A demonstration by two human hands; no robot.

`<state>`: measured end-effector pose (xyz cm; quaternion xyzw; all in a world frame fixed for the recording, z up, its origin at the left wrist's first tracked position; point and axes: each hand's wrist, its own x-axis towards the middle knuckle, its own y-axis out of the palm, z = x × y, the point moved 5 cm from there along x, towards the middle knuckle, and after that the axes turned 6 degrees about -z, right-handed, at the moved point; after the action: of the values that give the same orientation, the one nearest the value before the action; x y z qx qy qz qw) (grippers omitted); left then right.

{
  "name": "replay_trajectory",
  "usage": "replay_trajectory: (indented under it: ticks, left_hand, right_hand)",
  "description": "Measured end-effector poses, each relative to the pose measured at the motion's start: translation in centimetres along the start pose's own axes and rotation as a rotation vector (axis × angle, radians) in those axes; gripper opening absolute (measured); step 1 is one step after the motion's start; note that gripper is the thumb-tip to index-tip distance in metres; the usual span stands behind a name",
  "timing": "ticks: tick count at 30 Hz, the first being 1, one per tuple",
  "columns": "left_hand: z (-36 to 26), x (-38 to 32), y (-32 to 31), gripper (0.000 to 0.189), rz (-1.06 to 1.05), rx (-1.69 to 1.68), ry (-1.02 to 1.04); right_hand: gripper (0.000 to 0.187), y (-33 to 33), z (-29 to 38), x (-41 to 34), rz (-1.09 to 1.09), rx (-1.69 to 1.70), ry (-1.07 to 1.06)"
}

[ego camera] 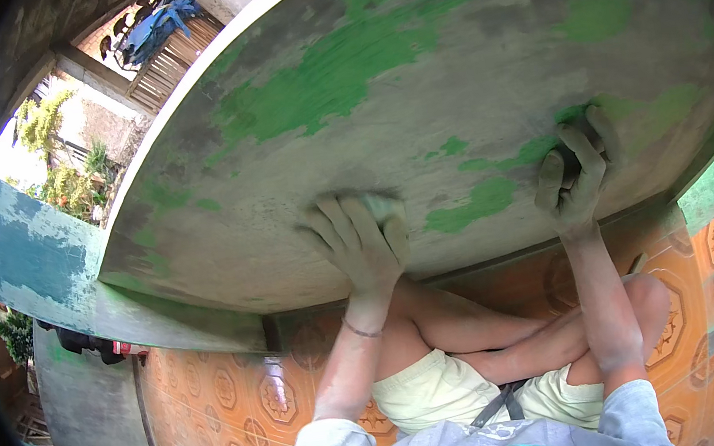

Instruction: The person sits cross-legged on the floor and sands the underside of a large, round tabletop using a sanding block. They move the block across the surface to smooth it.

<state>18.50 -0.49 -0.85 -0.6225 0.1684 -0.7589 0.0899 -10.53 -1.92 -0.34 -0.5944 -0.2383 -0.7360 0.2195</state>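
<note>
A low wall (297, 170) rises in front of me, its grey, dusty face marked with ragged patches of green paint (326, 79). My left hand (358, 236) presses against its lower middle, fingers spread over a pale pad (381, 205) that shows beside the index finger. Further right, my right hand (575, 176) is bent against the same face. Its thumb and fingers curl around a dark pad (569, 163), mostly hidden by them. Both hands look coated with dust.
My crossed legs (498, 339) rest on the orange patterned tile floor (212, 401), close to the wall's foot. A worn blue ledge (30, 229) adjoins the wall at left. Beyond it are plants (68, 185), a slatted wooden fence (177, 61) and blue cloth (159, 26).
</note>
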Motion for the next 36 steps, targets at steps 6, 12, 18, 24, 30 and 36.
replay_trajectory:
  ticks: [6,12,18,24,30,36]
  left_hand:
    - [3.1,10.6,-3.0,0.065,0.036,0.316,0.038]
    - [-0.4,14.3,-4.0,0.068,-0.133,0.104,0.060]
    - [0.9,-0.6,0.2,0.062,0.015,0.061,0.064]
    - [2.1,14.9,-4.0,0.063,-0.331,0.037,-0.032]
    - [-4.1,-1.1,1.4,0.065,0.164,0.016,0.171]
    - [2.7,5.5,-1.2,0.069,-0.217,0.151,0.032]
  right_hand:
    - [0.033,0.3,-0.1,-0.5,-0.012,0.093,0.001]
    - [0.036,0.2,-0.4,-0.8,0.008,0.068,0.005]
    - [0.037,0.3,0.1,-0.6,0.023,-0.012,-0.024]
    - [0.043,0.0,-0.5,-1.4,0.038,-0.091,0.032]
    - [0.058,-0.1,-1.1,-0.8,0.034,-0.307,0.000]
    - [0.068,-2.4,-4.0,0.2,0.060,-0.492,0.116]
